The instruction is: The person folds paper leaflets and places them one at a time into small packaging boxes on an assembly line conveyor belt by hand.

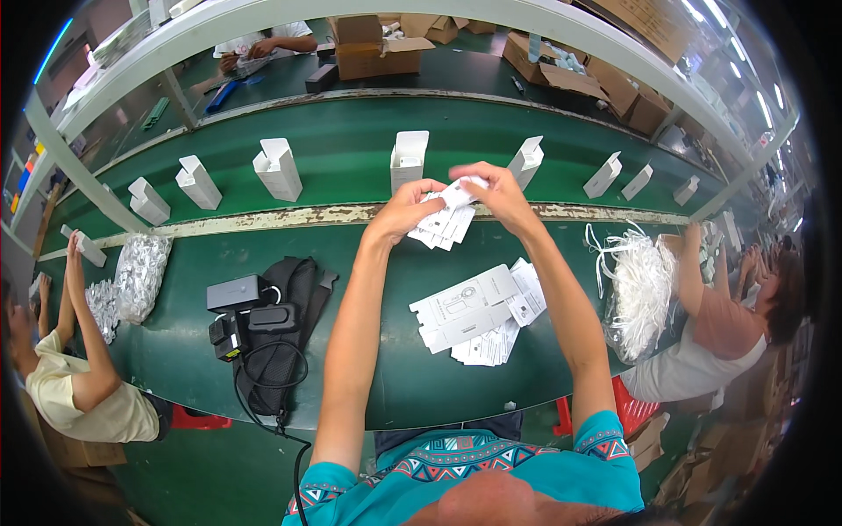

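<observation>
A fanned stack of white printed leaflets [443,230] is held up near the belt's edge. My left hand [405,212] is closed around the left side of the stack, thumb on top. At its upper right, my right hand [493,191] is closed on a leaflet, its fingers partly blurred. Just beyond my hands stands an open white box [409,151] with its flap raised and something white inside. On the table below my hands lie more leaflets [485,349], partly covered by a flat, unfolded white carton [465,307] with a line drawing.
More open white boxes [277,171] stand along the green belt [342,167]. A black strap with electronic devices [272,320] lies left. Plastic bags hold white cords [638,294] at right and small white pieces [143,276] at left. Co-workers sit on both sides and across.
</observation>
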Demonstrator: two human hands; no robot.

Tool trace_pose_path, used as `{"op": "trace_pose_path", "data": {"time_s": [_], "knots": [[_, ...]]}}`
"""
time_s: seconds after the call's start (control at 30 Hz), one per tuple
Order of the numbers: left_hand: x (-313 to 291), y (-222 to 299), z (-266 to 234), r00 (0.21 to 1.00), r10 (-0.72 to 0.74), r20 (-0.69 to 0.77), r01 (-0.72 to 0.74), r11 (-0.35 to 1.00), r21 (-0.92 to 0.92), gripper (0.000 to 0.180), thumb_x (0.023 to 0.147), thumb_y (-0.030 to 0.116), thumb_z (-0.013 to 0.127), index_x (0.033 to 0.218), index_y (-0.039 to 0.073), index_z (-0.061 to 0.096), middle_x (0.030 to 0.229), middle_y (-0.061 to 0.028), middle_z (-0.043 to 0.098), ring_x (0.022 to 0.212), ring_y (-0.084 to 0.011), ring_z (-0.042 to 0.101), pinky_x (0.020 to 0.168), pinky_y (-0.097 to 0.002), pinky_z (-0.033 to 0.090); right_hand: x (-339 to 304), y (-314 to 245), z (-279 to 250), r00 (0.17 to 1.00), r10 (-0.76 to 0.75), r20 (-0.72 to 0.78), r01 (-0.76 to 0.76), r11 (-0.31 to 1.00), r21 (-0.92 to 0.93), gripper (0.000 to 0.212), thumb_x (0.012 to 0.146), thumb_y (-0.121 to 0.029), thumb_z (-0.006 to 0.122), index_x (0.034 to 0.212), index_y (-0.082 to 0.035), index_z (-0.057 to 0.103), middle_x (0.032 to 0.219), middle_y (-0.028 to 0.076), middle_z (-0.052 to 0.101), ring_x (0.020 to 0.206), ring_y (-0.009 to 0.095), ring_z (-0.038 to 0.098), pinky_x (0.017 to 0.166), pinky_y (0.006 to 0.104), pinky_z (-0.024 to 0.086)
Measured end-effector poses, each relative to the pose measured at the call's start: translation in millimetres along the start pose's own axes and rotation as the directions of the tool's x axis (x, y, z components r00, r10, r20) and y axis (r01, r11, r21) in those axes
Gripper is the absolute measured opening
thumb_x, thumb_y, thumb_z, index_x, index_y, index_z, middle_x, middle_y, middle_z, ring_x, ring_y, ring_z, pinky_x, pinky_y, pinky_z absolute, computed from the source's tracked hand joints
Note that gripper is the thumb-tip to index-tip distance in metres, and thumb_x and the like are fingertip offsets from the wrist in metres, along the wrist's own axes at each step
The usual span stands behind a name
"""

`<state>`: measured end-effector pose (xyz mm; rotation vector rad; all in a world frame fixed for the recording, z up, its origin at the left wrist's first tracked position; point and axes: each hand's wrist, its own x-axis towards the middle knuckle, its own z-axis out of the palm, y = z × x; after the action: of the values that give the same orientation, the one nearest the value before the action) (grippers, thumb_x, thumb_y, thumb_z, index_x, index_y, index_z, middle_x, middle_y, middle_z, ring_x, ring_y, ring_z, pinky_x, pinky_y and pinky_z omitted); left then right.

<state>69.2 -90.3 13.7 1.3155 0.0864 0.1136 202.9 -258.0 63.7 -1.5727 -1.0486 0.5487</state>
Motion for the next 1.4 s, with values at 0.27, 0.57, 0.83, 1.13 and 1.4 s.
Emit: {"op": "trace_pose_path", "data": {"time_s": [0.27,0.57,0.83,1.13,1.4], "knots": [[2,-10,-20,0.658,0.720,-0.221,-0.294,0.516,0.805,0.047,0.088,0.006,0.062,0.135,0.005,0.059,0.103,-0.0188,0.074,0.084,-0.0339,0.073,0.079,-0.0430,0.056,38,-3,4,0.965,-0.073,-0.253,0.095,0.993,0.075,0.021,0.091,-0.007,0.075,0.108,0.003,0.069,0.084,0.006,0.072,0.061,0.005,0.059,0.053,0.0198,0.046],[-3,-5,-10,0.697,0.560,-0.448,0.194,0.454,0.870,0.047,0.083,0.006,0.055,0.129,0.008,0.065,0.090,-0.0281,0.070,0.087,-0.0473,0.068,0.082,-0.0552,0.053,112,-14,60,0.882,-0.469,0.047,0.397,0.685,-0.611,0.016,0.080,-0.003,0.072,0.096,-0.004,0.076,0.089,0.015,0.073,0.081,0.027,0.069,0.072,0.0388,0.055],[-13,1,-18,0.643,0.578,-0.503,0.264,0.449,0.853,0.040,0.081,0.007,0.056,0.116,0.009,0.074,0.086,-0.0272,0.071,0.083,-0.0455,0.069,0.078,-0.0533,0.055,111,-8,85,0.729,-0.621,0.287,0.488,0.178,-0.855,0.015,0.068,-0.009,0.075,0.082,-0.010,0.072,0.082,0.008,0.070,0.085,0.027,0.067,0.068,0.0412,0.049],[-12,4,-21,0.596,0.612,-0.520,0.282,0.447,0.849,0.032,0.080,0.010,0.059,0.105,0.010,0.079,0.083,-0.0252,0.071,0.081,-0.0439,0.070,0.076,-0.0516,0.056,117,-7,100,0.845,-0.469,0.256,0.409,0.260,-0.875,0.015,0.069,-0.010,0.075,0.083,-0.010,0.071,0.077,0.012,0.071,0.074,0.031,0.070,0.065,0.0415,0.050],[-18,-1,-36,0.520,0.658,-0.544,0.306,0.451,0.839,0.025,0.080,0.013,0.060,0.095,0.008,0.079,0.078,-0.0246,0.070,0.075,-0.0439,0.069,0.070,-0.0521,0.056,112,-15,115,0.848,-0.473,0.239,0.425,0.338,-0.839,0.016,0.070,-0.011,0.073,0.085,-0.009,0.073,0.077,0.014,0.071,0.074,0.033,0.071,0.063,0.0421,0.056]]}}
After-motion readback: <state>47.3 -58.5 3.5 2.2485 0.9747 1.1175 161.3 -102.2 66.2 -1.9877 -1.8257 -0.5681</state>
